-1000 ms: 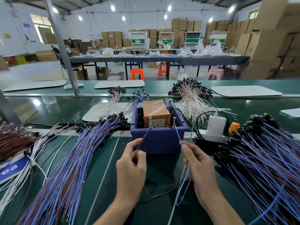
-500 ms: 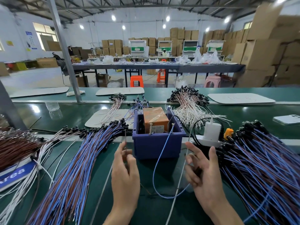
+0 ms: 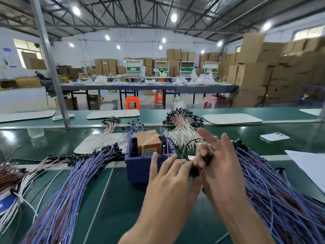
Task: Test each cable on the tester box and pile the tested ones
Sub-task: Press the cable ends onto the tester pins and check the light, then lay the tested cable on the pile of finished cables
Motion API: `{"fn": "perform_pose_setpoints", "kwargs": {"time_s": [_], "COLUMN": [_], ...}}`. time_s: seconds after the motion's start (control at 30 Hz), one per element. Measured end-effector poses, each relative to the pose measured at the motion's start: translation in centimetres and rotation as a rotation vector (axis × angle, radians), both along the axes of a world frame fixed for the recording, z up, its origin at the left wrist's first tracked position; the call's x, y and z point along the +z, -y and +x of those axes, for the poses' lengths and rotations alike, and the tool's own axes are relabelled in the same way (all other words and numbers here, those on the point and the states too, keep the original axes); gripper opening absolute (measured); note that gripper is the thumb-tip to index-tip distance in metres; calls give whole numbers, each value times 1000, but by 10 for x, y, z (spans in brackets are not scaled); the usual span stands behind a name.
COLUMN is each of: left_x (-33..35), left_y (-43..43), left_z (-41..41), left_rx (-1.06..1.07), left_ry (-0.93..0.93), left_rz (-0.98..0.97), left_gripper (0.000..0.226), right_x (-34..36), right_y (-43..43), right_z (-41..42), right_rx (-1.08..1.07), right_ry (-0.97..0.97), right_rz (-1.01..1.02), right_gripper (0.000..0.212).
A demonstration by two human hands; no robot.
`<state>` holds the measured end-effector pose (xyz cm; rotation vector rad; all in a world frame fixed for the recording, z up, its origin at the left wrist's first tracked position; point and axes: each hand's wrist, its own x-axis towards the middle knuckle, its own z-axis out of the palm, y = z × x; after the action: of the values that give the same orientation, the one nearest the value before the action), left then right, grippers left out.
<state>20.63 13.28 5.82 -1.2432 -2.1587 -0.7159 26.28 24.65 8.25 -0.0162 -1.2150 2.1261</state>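
The tester box, an orange block [image 3: 148, 142] with two upright metal pins, sits in a blue bin [image 3: 139, 170] at the table's middle. Just right of the bin, my left hand [image 3: 168, 184] and my right hand [image 3: 221, 166] meet above the table. Between them is a thin blue cable [image 3: 202, 171] with black ends. My left fingertips pinch one black end; my right thumb presses the other black end against my curled fingers, while two right fingers stick up straight. A big fan of blue and brown cables [image 3: 70, 182] lies to the left, another heap [image 3: 281, 199] to the right.
A bundle of white cables [image 3: 182, 131] lies behind the bin. A phone [image 3: 274, 137] and white paper [image 3: 313, 166] lie at the right. Brown and white cables [image 3: 10, 175] spread at the far left. White mats [image 3: 232, 118] lie along the far belt, and a steel post [image 3: 52, 67] rises at back left.
The cable has come off the tester pins. Both hands rose and came together right of the bin, each now on a black end. The view has tilted upward.
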Motion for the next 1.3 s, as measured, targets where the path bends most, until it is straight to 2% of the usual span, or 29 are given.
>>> {"fn": "perform_pose_setpoints", "kwargs": {"time_s": [0.07,0.13,0.23,0.37,0.43,0.5,0.6,0.67,0.77,0.87,0.9,0.97,1.03,1.1,1.2,1.3], "left_x": [20,37,66,102,119,131,131,119,92,58,46,23,8,-2,-13,-19], "left_y": [-12,-22,-34,-58,-73,-90,-113,-131,-157,-179,-185,-196,-199,-199,-186,-160], "left_z": [10,16,29,40,38,32,13,3,-6,-7,-5,-5,-6,-12,-22,-37], "left_rx": [-101,-228,-446,-634,-712,-740,-676,-596,-466,-389,-365,-303,-252,-273,-348,-424], "left_ry": [62,134,200,339,527,692,824,900,977,1040,1021,857,706,677,689,652], "left_rz": [-103,-130,17,209,357,467,564,572,510,283,171,-76,-220,-236,-237,-292], "left_gripper": [54,51,30,13,12,12,12,14,14,19,22,36,47,50,42,35], "right_x": [24,44,69,85,79,69,53,43,27,10,4,-7,-19,-29,-40,-53], "right_y": [0,-2,-12,-36,-43,-50,-64,-81,-104,-118,-121,-124,-126,-124,-111,-88], "right_z": [12,25,46,69,78,87,101,114,134,145,147,149,149,145,129,98], "right_rx": [-105,-229,-340,-479,-470,-440,-449,-549,-697,-793,-818,-837,-859,-912,-960,-936], "right_ry": [-8,-13,-48,69,174,242,344,461,732,1096,1201,1338,1370,1313,1125,982], "right_rz": [78,188,376,539,605,648,644,734,988,1203,1246,1315,1384,1373,1327,1367], "right_gripper": [50,45,44,66,51,26,29,27,19,21,23,27,34,36,32,31]}}
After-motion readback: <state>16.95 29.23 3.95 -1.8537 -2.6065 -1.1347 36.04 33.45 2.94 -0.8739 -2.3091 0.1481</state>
